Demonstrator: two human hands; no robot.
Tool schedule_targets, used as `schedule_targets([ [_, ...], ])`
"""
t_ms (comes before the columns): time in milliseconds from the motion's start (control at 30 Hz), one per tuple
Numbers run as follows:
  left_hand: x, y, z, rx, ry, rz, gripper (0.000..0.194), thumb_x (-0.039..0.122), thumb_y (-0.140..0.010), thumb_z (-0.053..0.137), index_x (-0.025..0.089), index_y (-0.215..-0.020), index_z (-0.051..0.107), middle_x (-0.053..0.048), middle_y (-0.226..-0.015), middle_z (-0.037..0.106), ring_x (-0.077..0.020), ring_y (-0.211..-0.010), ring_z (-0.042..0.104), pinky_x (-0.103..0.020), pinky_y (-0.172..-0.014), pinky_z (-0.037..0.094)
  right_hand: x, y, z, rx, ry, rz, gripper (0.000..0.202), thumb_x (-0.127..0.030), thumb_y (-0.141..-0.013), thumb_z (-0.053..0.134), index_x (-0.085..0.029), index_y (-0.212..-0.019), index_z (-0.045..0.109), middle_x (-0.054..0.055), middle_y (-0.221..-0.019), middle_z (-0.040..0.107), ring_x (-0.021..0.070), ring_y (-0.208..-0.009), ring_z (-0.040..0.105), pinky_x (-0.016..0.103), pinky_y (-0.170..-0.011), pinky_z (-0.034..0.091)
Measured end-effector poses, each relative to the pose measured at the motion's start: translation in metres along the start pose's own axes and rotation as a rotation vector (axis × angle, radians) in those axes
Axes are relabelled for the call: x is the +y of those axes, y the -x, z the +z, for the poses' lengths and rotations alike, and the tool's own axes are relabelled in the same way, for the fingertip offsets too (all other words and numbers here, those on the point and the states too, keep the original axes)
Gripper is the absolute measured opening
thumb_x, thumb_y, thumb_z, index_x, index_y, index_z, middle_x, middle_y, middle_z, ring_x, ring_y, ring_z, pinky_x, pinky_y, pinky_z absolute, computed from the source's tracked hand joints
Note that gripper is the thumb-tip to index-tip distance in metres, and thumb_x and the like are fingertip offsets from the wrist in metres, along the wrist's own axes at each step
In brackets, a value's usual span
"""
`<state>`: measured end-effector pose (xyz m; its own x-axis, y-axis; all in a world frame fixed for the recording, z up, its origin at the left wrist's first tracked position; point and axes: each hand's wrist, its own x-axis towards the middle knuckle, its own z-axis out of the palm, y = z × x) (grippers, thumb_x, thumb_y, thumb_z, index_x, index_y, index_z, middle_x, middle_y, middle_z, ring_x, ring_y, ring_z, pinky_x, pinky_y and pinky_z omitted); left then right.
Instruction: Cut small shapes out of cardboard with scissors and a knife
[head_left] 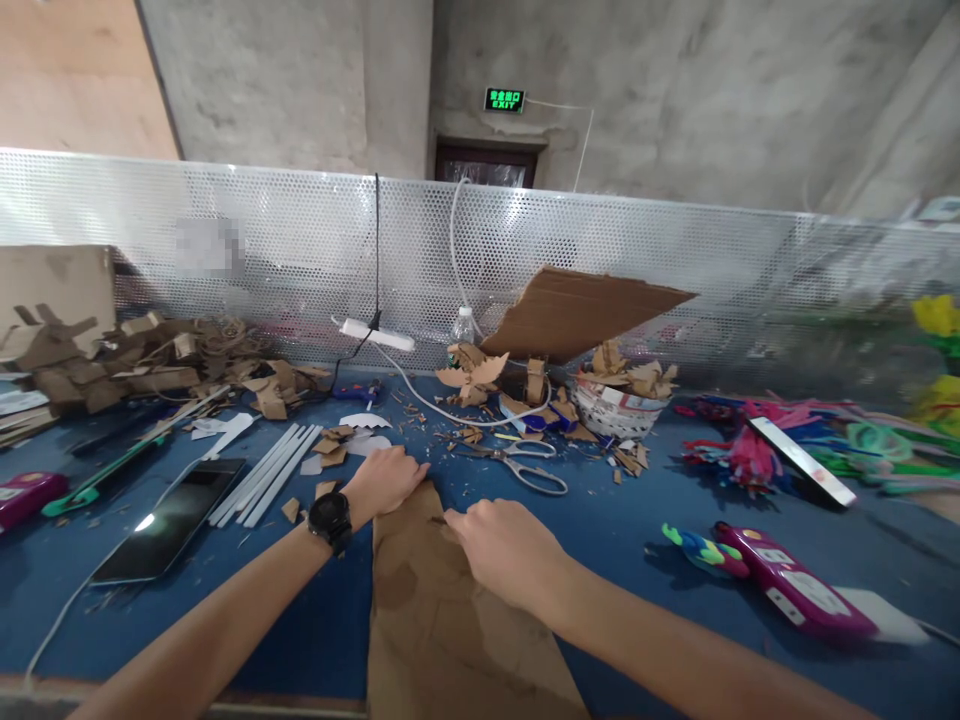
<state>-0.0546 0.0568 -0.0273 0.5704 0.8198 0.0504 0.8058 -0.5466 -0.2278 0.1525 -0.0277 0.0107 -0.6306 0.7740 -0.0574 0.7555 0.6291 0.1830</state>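
Note:
A long brown piece of cardboard with a creased surface runs from the table's front edge toward the middle. My left hand, below a black wristwatch, is closed at its far left corner. At the far right edge, my right hand is closed with bent fingers on the same cardboard. A small dark spot shows by its fingertips, too unclear to name. Just beyond the hands lie metal scissors with grey handles. Cardboard scraps and white glue sticks lie left of my left hand.
A smartphone and a green-handled tool lie left. At the back are a cardboard heap, a power strip, a large cardboard sheet and a scrap basket. A purple device and colourful pipe cleaners are right.

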Motion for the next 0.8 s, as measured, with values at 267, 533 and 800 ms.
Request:
schedule_targets([
  [267,0.001,0.001,-0.002,-0.005,-0.017,0.007,0.041,0.018,-0.108,0.036,0.013,-0.130,0.070,-0.021,-0.094,0.074,-0.0315,-0.093,0.073,-0.039,-0.074,0.059,0.006,0.003,-0.001,-0.004,0.013,-0.030,0.030,-0.004,-0.089,0.057,-0.014,-0.111,0.075,0.014,-0.087,0.079,0.0311,-0.078,0.078,0.034,-0.061,0.056],
  [533,0.001,0.001,-0.001,0.019,-0.026,0.022,0.043,0.019,-0.109,0.033,0.011,-0.124,0.073,-0.021,-0.094,0.075,-0.0332,-0.097,0.073,-0.040,-0.074,0.059,0.017,0.009,0.000,-0.018,0.052,-0.086,0.025,-0.007,-0.092,0.058,-0.016,-0.108,0.074,0.013,-0.088,0.078,0.0309,-0.077,0.078,0.033,-0.057,0.051],
  [800,0.003,0.000,-0.003,0.020,-0.034,-0.014,0.045,0.022,-0.110,0.032,0.011,-0.118,0.075,-0.022,-0.096,0.076,-0.0314,-0.091,0.075,-0.040,-0.073,0.059,0.042,0.011,-0.003,-0.025,0.074,-0.180,0.030,-0.014,-0.101,0.053,-0.021,-0.119,0.074,0.009,-0.091,0.080,0.0240,-0.077,0.076,0.027,-0.056,0.041],
])
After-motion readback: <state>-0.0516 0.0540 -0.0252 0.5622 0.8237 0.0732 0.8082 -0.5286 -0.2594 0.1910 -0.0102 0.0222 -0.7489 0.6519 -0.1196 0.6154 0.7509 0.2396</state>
